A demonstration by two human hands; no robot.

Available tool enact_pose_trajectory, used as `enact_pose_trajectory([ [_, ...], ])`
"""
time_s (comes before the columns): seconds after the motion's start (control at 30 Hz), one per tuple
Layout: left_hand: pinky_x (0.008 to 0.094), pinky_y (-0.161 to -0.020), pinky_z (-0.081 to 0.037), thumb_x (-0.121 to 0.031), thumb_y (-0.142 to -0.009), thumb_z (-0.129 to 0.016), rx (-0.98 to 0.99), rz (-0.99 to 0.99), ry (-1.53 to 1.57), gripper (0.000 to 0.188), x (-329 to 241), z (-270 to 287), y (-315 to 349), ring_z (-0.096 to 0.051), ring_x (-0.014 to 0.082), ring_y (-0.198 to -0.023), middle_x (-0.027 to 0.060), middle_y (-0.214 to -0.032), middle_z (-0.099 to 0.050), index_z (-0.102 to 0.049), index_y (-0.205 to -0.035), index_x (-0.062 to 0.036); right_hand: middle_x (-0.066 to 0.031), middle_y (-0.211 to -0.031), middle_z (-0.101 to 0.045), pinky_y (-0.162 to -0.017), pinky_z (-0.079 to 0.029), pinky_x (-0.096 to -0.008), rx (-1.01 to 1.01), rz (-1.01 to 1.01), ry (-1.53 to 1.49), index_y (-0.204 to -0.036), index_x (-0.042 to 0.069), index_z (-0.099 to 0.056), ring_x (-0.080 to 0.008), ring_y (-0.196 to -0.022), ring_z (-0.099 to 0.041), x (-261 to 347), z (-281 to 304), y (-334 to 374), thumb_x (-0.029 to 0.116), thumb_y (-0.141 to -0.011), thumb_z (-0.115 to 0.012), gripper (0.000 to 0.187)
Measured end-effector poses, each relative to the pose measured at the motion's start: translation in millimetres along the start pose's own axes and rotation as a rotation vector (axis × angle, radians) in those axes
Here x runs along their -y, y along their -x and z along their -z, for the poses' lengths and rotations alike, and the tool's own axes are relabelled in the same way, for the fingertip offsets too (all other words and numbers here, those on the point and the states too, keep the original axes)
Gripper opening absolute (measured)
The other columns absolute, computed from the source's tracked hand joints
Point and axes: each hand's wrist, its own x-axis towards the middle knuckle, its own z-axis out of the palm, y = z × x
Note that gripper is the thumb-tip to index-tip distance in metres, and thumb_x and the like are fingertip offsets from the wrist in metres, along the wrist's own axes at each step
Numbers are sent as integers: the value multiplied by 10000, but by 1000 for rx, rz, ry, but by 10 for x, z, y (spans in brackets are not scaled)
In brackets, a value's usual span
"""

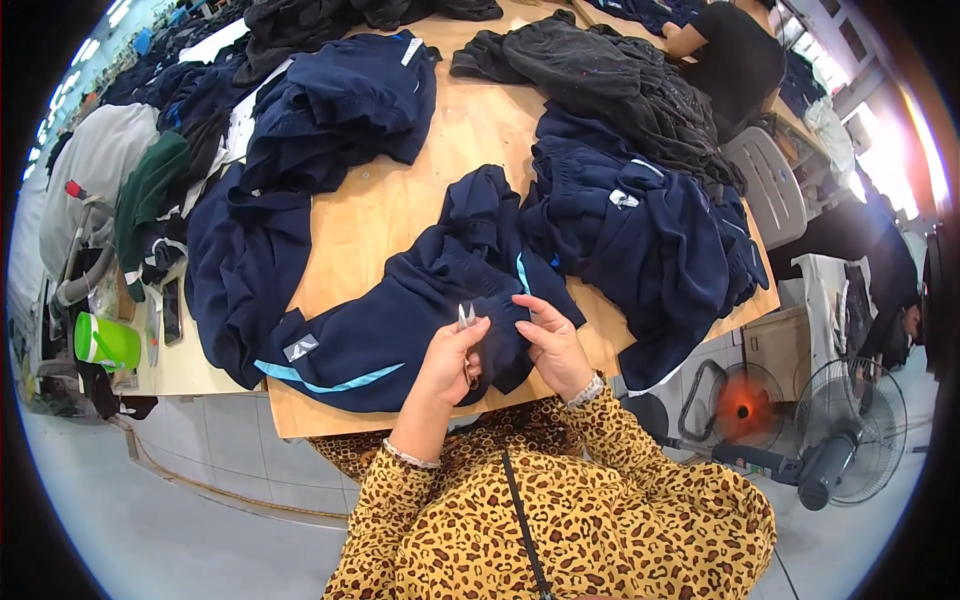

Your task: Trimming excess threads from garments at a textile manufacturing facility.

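Observation:
A navy garment with light blue stripes lies at the table's near edge in front of me. My left hand is closed around a small pair of scissors, their blades pointing away from me over the cloth. Just to its right, my right hand pinches the garment's gathered edge between thumb and fingers. A silvery grey patch shows on the garment's left part. The lower fingers of both hands are partly hidden.
Navy garments are heaped at the right and another navy pile at the far left of the wooden table. Dark grey garments lie farther back. A green bucket is at left; fans and a chair stand right, near a co-worker.

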Motion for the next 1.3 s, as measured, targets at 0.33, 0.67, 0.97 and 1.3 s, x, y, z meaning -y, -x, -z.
enact_pose_trajectory([
  [0.33,149,-364,-304,-215,-890,-627,-10,29,91,131,-24,-62,-1,-398,7,-412,-78,-573,-504,-586,-791,-140,-89,-1000,-625,-790,-451,-321,-180,758,1206,-927,41,-704,-248,-961,-548,-37,-262,25,13,-706,-725,224],
  [0.67,159,-390,-276,-213,-877,-650,-15,-21,65,158,-38,-63,21,-390,8,-464,-87,-609,-470,-547,-777,-146,-96,-863,-611,-761,-452,-299,-266,642,905,-786,-2,-633,-226,-854,-574,-192,-210,-95,39,-789,-678,60],
  [0.97,146,-361,-311,-223,-876,-646,-22,41,69,172,-93,-15,-5,-403,13,-405,-87,-546,-471,-551,-743,-171,7,-849,-561,-713,-421,-222,-197,264,470,-860,-17,-596,-69,-800,-505,-135,-74,-117,94,-904,-596,120],
  [1.3,154,-384,-316,-204,-887,-634,32,59,196,167,-109,145,-56,-398,19,-426,-75,-579,-487,-549,-758,-142,-50,-776,-613,-557,-449,-232,-252,397,886,-895,-37,-647,-96,-612,-548,-174,-90,212,59,-783,-705,159],
])
